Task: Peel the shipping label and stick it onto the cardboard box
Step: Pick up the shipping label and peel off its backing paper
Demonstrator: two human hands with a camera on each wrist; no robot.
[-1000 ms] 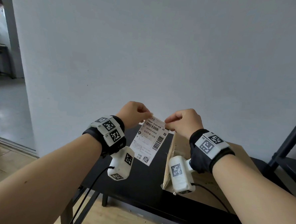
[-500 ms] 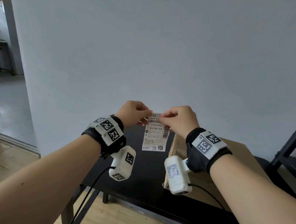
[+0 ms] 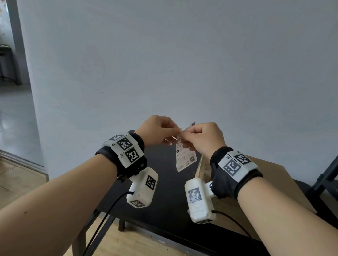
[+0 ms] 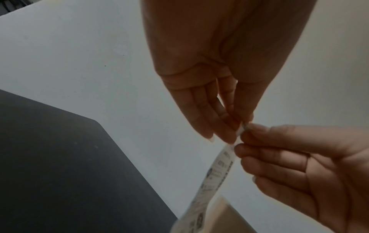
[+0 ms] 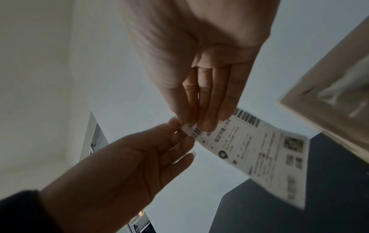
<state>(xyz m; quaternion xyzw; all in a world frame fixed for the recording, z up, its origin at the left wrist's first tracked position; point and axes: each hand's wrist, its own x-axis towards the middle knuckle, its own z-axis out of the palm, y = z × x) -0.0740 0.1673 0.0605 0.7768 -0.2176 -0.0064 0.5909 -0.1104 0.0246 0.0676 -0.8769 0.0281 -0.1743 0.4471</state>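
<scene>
A white shipping label [image 3: 185,157] with barcodes and small print hangs in the air above the black table [image 3: 165,202]. My left hand [image 3: 160,132] and right hand [image 3: 201,138] meet at its top corner, and both pinch it there with thumb and fingertips. In the right wrist view the label [image 5: 257,151] shows its printed face, with the left hand [image 5: 139,157] pinching the corner from below. The left wrist view shows the label [image 4: 215,175] edge-on. The brown cardboard box [image 3: 271,185] lies on the table under my right forearm.
A pale wall stands close behind the table. A doorway [image 3: 7,78] opens at the far left. A black metal frame [image 3: 331,173] rises at the right edge. Wooden floor [image 3: 6,181] shows below the table's front edge.
My hands have come together at the label's top corner. The label has turned from facing me to hanging narrower and tilted, and both hands have risen slightly.
</scene>
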